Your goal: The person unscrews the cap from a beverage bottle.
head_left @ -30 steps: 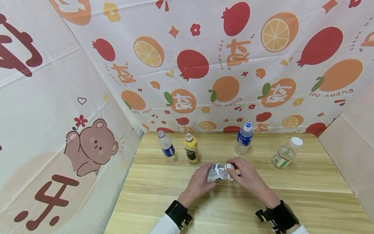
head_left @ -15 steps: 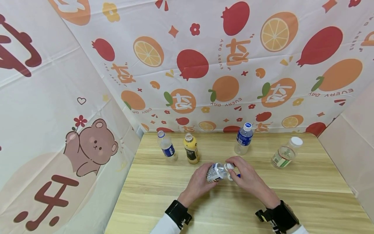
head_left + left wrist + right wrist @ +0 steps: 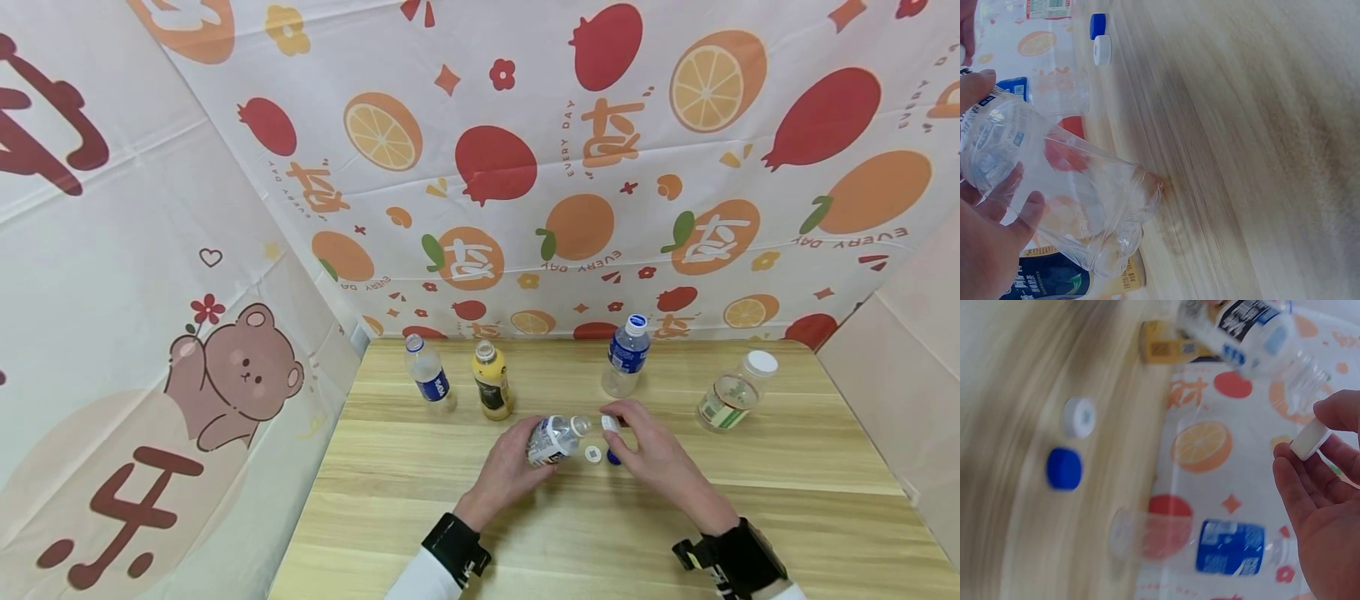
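There are four bottles (image 3: 551, 440), one jar (image 3: 731, 397), three loose caps (image 3: 1310, 439) and two hands (image 3: 507, 468)

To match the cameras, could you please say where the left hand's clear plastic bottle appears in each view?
Head: clear plastic bottle, right of and below centre, tilted in the left hand.
Left wrist: bottle across the left half, base towards the middle.
Right wrist: bottle at the top, right of centre.
Shared landmark: the blue bottle cap, visible in all three.
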Tool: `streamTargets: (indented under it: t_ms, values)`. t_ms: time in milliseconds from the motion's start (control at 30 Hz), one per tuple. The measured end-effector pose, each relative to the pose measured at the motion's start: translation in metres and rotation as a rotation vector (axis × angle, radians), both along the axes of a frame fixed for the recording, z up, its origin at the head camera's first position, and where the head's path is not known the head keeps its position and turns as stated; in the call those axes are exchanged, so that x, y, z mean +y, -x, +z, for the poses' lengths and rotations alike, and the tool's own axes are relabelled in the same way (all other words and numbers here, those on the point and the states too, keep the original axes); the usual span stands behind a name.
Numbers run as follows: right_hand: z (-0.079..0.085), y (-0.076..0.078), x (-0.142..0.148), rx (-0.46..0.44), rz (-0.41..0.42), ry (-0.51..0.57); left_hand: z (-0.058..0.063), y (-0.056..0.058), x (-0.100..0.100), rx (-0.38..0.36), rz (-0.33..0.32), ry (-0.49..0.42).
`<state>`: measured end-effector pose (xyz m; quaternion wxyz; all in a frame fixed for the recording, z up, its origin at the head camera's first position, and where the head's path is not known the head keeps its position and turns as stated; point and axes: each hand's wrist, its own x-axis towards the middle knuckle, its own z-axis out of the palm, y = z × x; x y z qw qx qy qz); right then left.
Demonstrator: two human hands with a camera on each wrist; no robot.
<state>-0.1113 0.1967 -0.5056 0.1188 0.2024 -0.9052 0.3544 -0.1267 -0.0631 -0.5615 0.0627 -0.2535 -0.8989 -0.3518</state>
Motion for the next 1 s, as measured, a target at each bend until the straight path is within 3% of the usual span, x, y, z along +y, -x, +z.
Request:
streamTargets:
  t_ms: [233,633,1000]
  values:
    - [-0.012,-0.001,0.02,-0.057,-0.059,-0.031,0.001,0.0,-0.002,-0.036,0.015,-0.026]
    - [-0.042,-0.002,0.043,-0.006,-0.071,-0.088,0.003,-0.002,-0.005,-0.057,0.019,-0.067]
    - [-0.069,0.001,0.05,-0.125,-0.066,-0.132,0.003,-0.003,-0.005,-0.054,0.002,-0.096]
